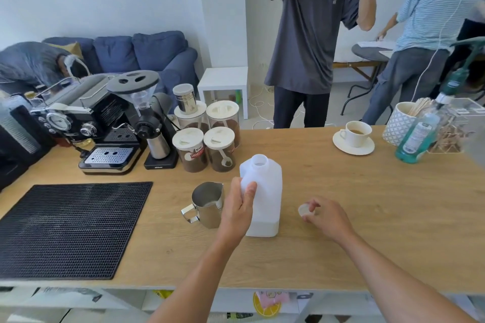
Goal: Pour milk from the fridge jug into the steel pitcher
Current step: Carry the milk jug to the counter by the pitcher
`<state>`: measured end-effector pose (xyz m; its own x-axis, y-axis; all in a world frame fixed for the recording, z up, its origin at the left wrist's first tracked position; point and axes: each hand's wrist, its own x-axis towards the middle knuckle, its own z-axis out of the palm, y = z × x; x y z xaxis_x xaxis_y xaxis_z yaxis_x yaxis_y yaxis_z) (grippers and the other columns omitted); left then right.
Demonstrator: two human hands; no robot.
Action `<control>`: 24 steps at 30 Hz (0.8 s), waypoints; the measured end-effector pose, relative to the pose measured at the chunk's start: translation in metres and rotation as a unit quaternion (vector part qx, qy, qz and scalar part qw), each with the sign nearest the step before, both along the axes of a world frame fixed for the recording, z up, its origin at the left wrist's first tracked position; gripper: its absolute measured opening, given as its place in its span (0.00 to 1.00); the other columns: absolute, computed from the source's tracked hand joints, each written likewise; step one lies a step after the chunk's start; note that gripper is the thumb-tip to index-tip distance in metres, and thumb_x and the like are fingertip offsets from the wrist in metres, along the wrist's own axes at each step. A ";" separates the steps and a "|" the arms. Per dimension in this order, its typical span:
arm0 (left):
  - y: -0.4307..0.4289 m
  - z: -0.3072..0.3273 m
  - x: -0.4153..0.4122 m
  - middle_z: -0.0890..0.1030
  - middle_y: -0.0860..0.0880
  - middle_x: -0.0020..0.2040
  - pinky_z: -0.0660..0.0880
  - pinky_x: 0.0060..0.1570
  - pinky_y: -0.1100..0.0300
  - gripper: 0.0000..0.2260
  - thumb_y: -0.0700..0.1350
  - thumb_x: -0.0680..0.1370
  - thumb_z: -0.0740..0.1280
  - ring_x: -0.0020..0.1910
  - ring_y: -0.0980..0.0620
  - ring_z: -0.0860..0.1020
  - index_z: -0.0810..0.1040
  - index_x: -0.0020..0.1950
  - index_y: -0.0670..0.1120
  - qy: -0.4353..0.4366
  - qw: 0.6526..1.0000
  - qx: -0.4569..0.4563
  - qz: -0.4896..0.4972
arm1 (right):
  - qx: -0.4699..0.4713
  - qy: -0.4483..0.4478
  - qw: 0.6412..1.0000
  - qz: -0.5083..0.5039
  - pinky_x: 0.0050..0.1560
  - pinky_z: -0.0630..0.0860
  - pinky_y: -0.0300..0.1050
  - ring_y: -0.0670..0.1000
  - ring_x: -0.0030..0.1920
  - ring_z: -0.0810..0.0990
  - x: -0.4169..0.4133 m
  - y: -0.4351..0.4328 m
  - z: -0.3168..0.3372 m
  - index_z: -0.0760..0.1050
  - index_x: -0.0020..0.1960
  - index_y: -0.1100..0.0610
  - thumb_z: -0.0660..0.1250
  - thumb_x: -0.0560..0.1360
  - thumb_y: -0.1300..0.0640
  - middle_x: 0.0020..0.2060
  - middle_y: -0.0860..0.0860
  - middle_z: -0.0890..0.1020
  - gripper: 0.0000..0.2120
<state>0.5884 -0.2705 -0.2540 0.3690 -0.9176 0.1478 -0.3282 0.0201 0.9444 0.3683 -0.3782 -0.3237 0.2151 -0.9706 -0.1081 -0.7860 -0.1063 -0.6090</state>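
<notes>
The left hand point(237, 207) grips the uncapped jug point(263, 199), upright on the counter point(341, 244). The right hand point(325, 217) pinches its cap point(304, 210), near right. The pitcher point(207, 203) stands just left of the jug, seemingly holding some milk.

Both forearms extend forward. Left hand point(237, 207) grips jug point(265, 191), thumb upward. Right hand point(326, 217) pinches cap point(304, 210), fingers curled.
</notes>
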 end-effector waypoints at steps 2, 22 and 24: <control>0.000 -0.002 -0.002 0.70 0.51 0.39 0.67 0.38 0.66 0.13 0.52 0.84 0.59 0.36 0.59 0.67 0.68 0.45 0.45 0.005 1.000 -0.003 0.013 | 0.001 0.002 1.000 -0.002 0.46 0.75 0.48 0.54 0.50 0.79 -0.001 0.001 -0.004 0.70 0.37 0.49 0.78 0.66 0.53 0.50 0.48 0.85 0.16; 0.003 -0.004 -0.008 0.69 0.56 0.37 0.67 0.37 0.67 0.14 0.55 0.83 0.60 0.35 0.60 0.67 0.68 0.43 0.47 0.016 0.999 0.006 0.039 | 0.012 0.037 0.999 -0.005 0.43 0.72 0.46 0.53 0.50 0.76 -0.008 0.006 -0.014 0.69 0.38 0.48 0.78 0.67 0.54 0.48 0.50 0.83 0.16; 0.003 -0.003 -0.006 0.68 0.58 0.36 0.67 0.37 0.66 0.15 0.55 0.83 0.60 0.35 0.59 0.67 0.67 0.42 0.48 0.016 0.999 0.009 0.035 | 0.014 0.028 0.999 -0.008 0.41 0.69 0.46 0.53 0.51 0.76 -0.007 0.008 -0.011 0.73 0.43 0.48 0.78 0.68 0.53 0.47 0.49 0.82 0.13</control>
<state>0.5822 -0.2671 -0.2569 0.4363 -0.8920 0.1184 -0.2985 -0.0194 0.9542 0.3616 -0.3704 -0.3349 0.1928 -0.9702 -0.1466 -0.8206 -0.0775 -0.5663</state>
